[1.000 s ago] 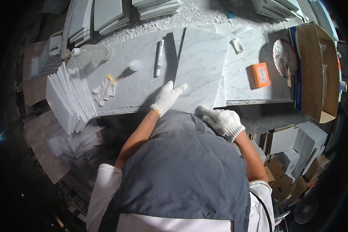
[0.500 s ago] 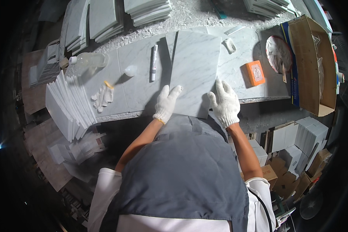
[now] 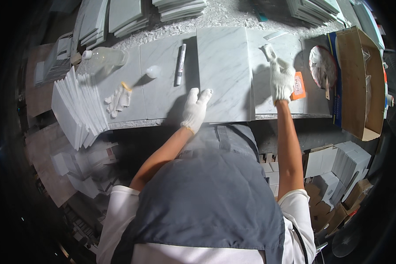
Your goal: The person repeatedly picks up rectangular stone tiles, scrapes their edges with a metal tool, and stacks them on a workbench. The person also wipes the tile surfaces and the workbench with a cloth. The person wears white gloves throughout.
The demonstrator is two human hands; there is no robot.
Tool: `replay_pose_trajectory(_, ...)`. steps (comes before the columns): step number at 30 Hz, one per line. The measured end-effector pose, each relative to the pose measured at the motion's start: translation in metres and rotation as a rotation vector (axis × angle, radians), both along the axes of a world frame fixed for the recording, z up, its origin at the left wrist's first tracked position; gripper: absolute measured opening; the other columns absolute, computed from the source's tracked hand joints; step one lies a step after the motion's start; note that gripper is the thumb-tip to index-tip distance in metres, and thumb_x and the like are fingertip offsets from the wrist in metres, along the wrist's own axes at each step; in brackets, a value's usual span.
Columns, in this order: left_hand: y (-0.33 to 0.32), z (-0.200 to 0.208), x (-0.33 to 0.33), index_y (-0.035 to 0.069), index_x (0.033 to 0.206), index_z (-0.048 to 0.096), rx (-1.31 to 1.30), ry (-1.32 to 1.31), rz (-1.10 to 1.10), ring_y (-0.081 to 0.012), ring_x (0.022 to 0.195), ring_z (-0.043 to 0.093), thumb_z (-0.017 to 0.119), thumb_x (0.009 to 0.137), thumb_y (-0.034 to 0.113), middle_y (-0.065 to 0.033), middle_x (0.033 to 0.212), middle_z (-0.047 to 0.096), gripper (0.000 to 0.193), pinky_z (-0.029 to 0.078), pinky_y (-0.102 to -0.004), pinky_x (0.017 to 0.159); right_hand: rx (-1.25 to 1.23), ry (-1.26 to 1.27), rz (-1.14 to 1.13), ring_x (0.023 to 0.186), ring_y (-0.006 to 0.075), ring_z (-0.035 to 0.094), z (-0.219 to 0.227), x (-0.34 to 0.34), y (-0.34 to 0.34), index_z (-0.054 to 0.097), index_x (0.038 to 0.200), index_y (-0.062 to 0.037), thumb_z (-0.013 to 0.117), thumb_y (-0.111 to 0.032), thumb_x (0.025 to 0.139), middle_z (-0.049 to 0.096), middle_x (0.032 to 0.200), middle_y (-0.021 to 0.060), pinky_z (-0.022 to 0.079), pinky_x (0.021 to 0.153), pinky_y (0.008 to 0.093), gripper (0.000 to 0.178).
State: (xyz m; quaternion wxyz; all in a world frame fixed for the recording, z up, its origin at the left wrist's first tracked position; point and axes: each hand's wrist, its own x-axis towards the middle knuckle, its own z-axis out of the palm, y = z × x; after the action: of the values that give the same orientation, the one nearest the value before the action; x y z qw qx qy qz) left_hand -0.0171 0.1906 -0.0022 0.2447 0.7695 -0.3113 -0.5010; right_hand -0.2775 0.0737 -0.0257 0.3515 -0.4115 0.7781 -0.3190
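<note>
Marble slab (image 3: 224, 70): grey-veined white, lying flat on the marble-topped bench (image 3: 270, 101), its near end at about the bench's front edge.
Left hand (image 3: 194, 110): in a white knit glove, at the slab's near left corner; thumb and fingers loosely spread across its left edge, gripping nothing.
Right hand (image 3: 281, 79): also gloved, right of the slab and apart from it, fingertips at the small white item; whether they have closed on it cannot be told.
Small white item (image 3: 269, 50): right of the slab's far half, partly covered by the fingers; its kind is unclear.
Orange box (image 3: 298, 86): right of the slab, partly hidden by the right hand.
Red-rimmed round dish (image 3: 311, 61): farther right of the slab, white matter inside.
Cardboard box (image 3: 353, 83): farthest right of the slab, on its side.
Marker pen (image 3: 181, 64): just left of the slab.
Small white cup (image 3: 153, 71): left of the slab, beyond the pen.
Plastic bottle (image 3: 104, 57): well left of the slab.
Spare glove (image 3: 118, 100): left of the slab, nearer the front edge.
Leaning tiles (image 3: 81, 110): farthest left of the slab.
</note>
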Motion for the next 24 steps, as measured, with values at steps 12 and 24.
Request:
replay_pose_trajectory(12, 0.005, 0.000, 0.006, 0.000, 0.139, 0.054, -0.044, -0.107, -0.067, -0.0384, 0.138, 0.049, 0.066, 0.092, 0.062, -0.0255, 0.148, 0.053, 0.079, 0.038, -0.0441, 0.113, 0.125, 0.417, 0.083, 0.089, 0.0271, 0.073, -0.007, 0.003, -0.044, 0.071, 0.119, -0.0164, 0.065, -0.053, 0.096, 0.075, 0.096, 0.0110, 0.057, 0.080, 0.0398, 0.043)
replay_pose_trajectory(24, 0.010, -0.009, 0.007, -0.001, 0.142, 0.052, -0.064, -0.131, -0.081, -0.0382, 0.138, 0.050, 0.065, 0.093, 0.061, -0.0243, 0.148, 0.053, 0.080, 0.039, -0.0430, 0.114, 0.056, 0.077, 0.575, 0.082, 0.0210, 0.070, 0.054, 0.069, 0.128, 0.070, 0.116, -0.0066, 0.075, -0.016, 0.091, 0.074, 0.091, 0.0096, 0.055, 0.078, 0.0323, 0.027)
